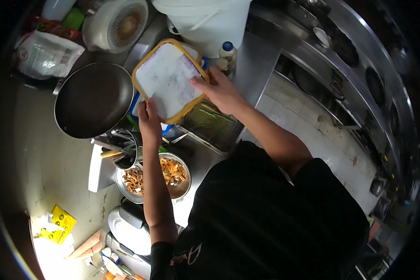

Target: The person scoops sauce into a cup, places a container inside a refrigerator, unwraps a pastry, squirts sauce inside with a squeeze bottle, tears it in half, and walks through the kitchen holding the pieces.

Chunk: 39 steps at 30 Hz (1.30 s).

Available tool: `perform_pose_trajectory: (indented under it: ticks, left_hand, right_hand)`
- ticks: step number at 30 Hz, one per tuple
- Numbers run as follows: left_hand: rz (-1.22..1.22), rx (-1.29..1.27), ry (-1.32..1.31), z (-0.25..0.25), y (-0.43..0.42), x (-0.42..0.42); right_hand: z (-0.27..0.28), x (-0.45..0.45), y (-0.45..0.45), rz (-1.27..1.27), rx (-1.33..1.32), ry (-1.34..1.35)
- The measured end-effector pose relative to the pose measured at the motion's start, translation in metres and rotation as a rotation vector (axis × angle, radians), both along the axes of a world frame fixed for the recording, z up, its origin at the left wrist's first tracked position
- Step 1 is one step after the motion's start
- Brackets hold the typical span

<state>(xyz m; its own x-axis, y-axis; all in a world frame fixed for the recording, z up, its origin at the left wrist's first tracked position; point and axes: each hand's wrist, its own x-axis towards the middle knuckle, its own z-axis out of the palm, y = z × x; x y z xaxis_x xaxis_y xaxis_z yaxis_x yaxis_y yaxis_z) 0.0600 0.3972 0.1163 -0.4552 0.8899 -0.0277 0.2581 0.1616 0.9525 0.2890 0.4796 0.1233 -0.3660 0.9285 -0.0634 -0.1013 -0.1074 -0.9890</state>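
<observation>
Both my hands hold a flat, white, rounded-square lid or board with a yellow-orange rim (165,81); I cannot tell which it is. My left hand (150,122) is closed on its lower left edge, and my right hand (221,91) grips the right edge with the thumb on top. Below it, partly hidden, a blue-edged item (135,105) shows. A metal tray (210,148) with green stalks in liquid lies just below my right hand. Under my left forearm is a round metal bowl (187,170) of brown strips and shredded vegetables.
A black frying pan (94,100) hangs or rests at left, above a metal utensil holder (128,158). Behind stand a white bucket (210,23) and a blue-capped bottle (227,56). Metal shelving (354,42) curves along the right, over a tiled floor (289,112).
</observation>
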Motion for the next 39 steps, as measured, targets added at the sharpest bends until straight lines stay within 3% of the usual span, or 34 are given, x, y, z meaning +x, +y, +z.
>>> perform_pose_trajectory:
  ticks: [1,4,9,14,17,20,24,27,30,33,35,37,39]
  left_hand:
    - [-0.016,0.071,-0.047,0.008,-0.011,0.011]
    - [-0.047,0.027,-0.048,0.017,-0.036,0.023]
    - [-0.172,0.101,0.072,0.048,-0.073,0.074]
    - [-0.396,0.037,0.022,0.042,-0.075,0.121]
    - [-0.520,0.180,0.121,0.031,-0.054,0.158]
    - [-0.521,0.236,0.056,-0.006,-0.024,0.197]
    - [-0.501,0.265,0.097,-0.080,0.030,0.237]
    - [-0.561,0.105,0.090,-0.117,0.072,0.244]
    - [-0.479,-0.064,-0.251,-0.103,0.082,0.237]
    - [-0.801,-0.271,0.287,-0.016,0.055,0.183]
    - [-0.790,-0.405,0.549,0.010,0.035,0.136]
    - [-0.391,-0.118,0.979,-0.015,0.031,0.095]
    - [-0.262,0.127,1.278,-0.001,0.054,0.071]
  right_hand:
    - [0.008,0.007,-0.009,-0.011,-0.021,-0.093]
    - [0.025,0.020,-0.039,-0.070,-0.053,0.060]
    - [0.056,0.081,-0.087,-0.122,-0.106,-0.128]
    - [0.063,0.141,-0.138,-0.358,-0.138,-0.152]
    - [0.056,0.174,-0.143,-0.507,-0.144,-0.128]
    - [0.047,0.191,-0.132,-0.601,-0.187,0.067]
    - [-0.051,0.238,-0.098,-0.620,-0.231,0.111]
    - [-0.106,0.241,-0.067,-0.657,-0.255,0.196]
    - [-0.148,0.229,-0.039,-0.667,-0.276,0.250]
    - [-0.163,0.211,-0.013,-0.761,-0.257,0.311]
    - [-0.171,0.199,0.004,-0.808,-0.222,0.268]
    - [-0.179,0.201,0.023,-0.806,-0.170,0.131]
    - [-0.177,0.201,0.043,-0.739,-0.187,0.047]
